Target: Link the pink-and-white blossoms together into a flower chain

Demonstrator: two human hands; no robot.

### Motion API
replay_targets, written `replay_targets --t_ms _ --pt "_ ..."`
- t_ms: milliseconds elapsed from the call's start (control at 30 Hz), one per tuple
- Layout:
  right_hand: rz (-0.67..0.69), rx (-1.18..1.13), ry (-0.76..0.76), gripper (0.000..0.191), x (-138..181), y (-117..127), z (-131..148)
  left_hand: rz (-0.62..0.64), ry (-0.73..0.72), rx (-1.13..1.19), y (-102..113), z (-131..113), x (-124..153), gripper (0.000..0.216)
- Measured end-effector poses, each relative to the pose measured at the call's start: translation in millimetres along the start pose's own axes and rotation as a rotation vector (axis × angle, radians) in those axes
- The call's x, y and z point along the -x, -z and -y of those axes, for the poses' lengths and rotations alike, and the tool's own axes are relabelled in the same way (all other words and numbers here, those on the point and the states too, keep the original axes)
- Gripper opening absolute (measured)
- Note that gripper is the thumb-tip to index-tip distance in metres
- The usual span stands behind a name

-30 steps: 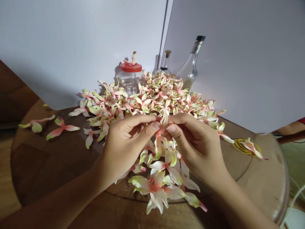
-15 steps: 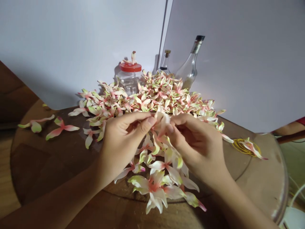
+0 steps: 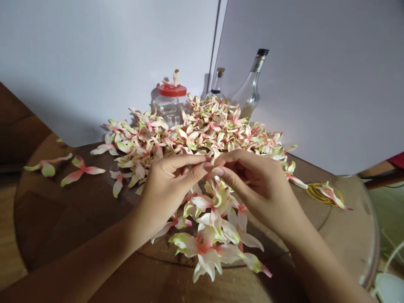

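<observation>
My left hand and my right hand meet fingertip to fingertip above a round wooden table. Both are closed in a pinch on the top of a strand of pink, white and green artificial flowers that hangs down from the fingers onto the table. Just behind the hands lies a big heap of loose flowers of the same kind.
At the back stand a clear jar with a red lid and two glass bottles against white boards. Stray flowers lie at the left. A coil of yellow string lies at the right.
The flower held up between the fingertips has slid down onto the strand. The fingertips have come together again above it. The view has shifted slightly.
</observation>
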State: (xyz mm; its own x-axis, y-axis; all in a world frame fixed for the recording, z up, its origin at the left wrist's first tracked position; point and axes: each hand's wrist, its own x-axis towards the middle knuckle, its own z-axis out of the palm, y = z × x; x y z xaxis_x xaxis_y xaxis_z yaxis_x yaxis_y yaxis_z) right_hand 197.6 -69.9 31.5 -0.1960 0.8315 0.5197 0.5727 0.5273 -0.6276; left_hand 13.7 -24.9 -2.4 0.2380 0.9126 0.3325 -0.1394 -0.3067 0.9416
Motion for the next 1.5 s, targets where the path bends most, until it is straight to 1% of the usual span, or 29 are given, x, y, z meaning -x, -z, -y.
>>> replay_targets --t_ms 167,367,633,900,1033,1267,1367,1500 --pt "-0.022 -0.023 0.007 0.004 -1.9 -1.3 -4.1 0.028 0.039 0.001 -2.9 -2.2 1.7 0.013" --pt "-0.035 -0.044 -0.011 0.005 -0.4 -2.9 -6.3 0.028 0.089 0.064 -3.9 -1.1 1.2 0.017" --pt "-0.019 -0.158 -0.048 0.004 -0.5 -3.2 -6.6 0.055 0.133 0.166 -4.7 1.8 0.5 0.017" --pt "-0.004 -0.235 -0.084 0.004 -0.1 -6.3 -5.9 0.038 0.137 0.177 -5.3 1.8 1.6 0.018" --pt "0.001 -0.253 -0.104 0.004 0.2 -6.5 -5.9 0.052 0.147 0.198 -5.2 3.0 1.5 0.018" --pt "0.007 -0.252 -0.095 0.009 -0.1 -6.2 -7.0 0.061 0.158 0.194 -3.7 6.8 1.5 0.022" --pt "-0.001 -0.175 -0.06 0.01 -0.6 -6.7 -6.8 0.047 0.135 0.142 -3.5 6.6 2.0 0.022" --pt "-0.058 0.199 0.114 0.011 -0.2 -10.1 -2.0 -0.057 0.023 -0.047 -3.9 3.6 1.1 0.014"
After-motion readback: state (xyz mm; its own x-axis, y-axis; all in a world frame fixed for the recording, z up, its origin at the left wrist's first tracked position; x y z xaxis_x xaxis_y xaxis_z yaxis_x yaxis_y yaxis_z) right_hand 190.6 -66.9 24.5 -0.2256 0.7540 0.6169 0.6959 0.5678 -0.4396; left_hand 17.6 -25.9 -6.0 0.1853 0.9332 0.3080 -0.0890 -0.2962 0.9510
